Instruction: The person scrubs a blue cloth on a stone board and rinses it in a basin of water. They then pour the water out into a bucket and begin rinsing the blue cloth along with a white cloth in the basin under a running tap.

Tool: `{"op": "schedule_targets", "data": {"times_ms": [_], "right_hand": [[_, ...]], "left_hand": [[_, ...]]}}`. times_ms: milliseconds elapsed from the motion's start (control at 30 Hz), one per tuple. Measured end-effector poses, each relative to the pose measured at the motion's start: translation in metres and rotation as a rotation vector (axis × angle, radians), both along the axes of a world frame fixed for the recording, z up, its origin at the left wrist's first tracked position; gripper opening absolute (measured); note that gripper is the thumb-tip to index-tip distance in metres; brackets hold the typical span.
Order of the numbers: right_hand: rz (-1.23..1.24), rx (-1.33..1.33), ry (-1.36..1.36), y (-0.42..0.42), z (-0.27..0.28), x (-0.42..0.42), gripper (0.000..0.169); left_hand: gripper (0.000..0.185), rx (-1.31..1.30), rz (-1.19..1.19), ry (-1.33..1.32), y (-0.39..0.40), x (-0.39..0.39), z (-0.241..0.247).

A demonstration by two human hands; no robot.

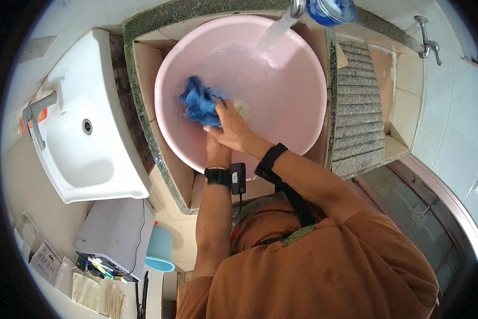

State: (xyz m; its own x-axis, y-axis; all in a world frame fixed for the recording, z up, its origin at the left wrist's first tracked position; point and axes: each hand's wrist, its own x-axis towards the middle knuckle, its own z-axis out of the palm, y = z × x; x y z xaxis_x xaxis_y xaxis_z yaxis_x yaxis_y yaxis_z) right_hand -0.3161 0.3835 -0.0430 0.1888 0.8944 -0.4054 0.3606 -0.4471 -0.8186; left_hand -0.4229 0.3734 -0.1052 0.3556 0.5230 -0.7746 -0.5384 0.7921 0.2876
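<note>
A bunched blue cloth (202,104) is over the left part of a large pink plastic basin (294,131). My right hand (234,125) grips its right side, thumb and fingers spread along the fabric. Under the cloth's lower edge is my left hand (218,150), palm turned up, its fingers mostly hidden by the cloth and my right hand. Beside my right fingers a pale cream item (242,108) shows in the basin, too blurred to name. Water (276,32) runs from a metal faucet (298,8) into the basin at the upper right.
The basin sits in a tiled sink with a speckled stone rim (151,139). A ridged stone washboard (358,115) adjoins it on the right, below a wall tap (424,40). At left are a white washbasin (79,159) and a light-blue bucket (159,247). A blue container (330,12) hangs near the faucet.
</note>
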Motion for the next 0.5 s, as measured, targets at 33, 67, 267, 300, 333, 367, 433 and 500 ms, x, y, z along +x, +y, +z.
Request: {"op": "schedule_targets", "data": {"times_ms": [33,67,267,300,333,367,433,500], "right_hand": [[0.066,-0.06,-0.025,0.003,0.011,0.005,0.072],[0.134,-0.119,-0.05,0.002,0.017,0.01,0.074],[-0.441,-0.191,-0.745,-0.019,-0.082,0.109,0.062],[-0.26,-0.392,-0.658,-0.016,-0.078,0.106,0.051],[-0.078,-0.589,-0.561,-0.01,-0.07,0.099,0.04],[0.103,-0.781,-0.457,-0.007,-0.064,0.092,0.033],[-0.073,-0.288,-0.061,-0.034,-0.076,0.058,0.024],[-0.111,0.062,0.207,-0.028,-0.013,0.016,0.02]], "left_hand": [[0.04,0.042,-0.013,0.024,0.003,-0.002,0.005],[0.034,-0.104,0.015,0.032,0.006,-0.002,0.009],[0.07,-0.036,-0.075,0.497,0.006,0.011,0.038],[0.073,-0.05,-0.045,0.537,0.003,0.019,0.04],[0.08,-0.149,-0.128,0.679,0.004,0.024,0.045],[0.075,-0.198,-0.106,0.662,0.002,0.032,0.05],[0.065,-0.281,-0.075,0.649,0.0,0.04,0.058],[0.052,-0.005,0.007,0.141,-0.02,-0.001,0.015]]}}
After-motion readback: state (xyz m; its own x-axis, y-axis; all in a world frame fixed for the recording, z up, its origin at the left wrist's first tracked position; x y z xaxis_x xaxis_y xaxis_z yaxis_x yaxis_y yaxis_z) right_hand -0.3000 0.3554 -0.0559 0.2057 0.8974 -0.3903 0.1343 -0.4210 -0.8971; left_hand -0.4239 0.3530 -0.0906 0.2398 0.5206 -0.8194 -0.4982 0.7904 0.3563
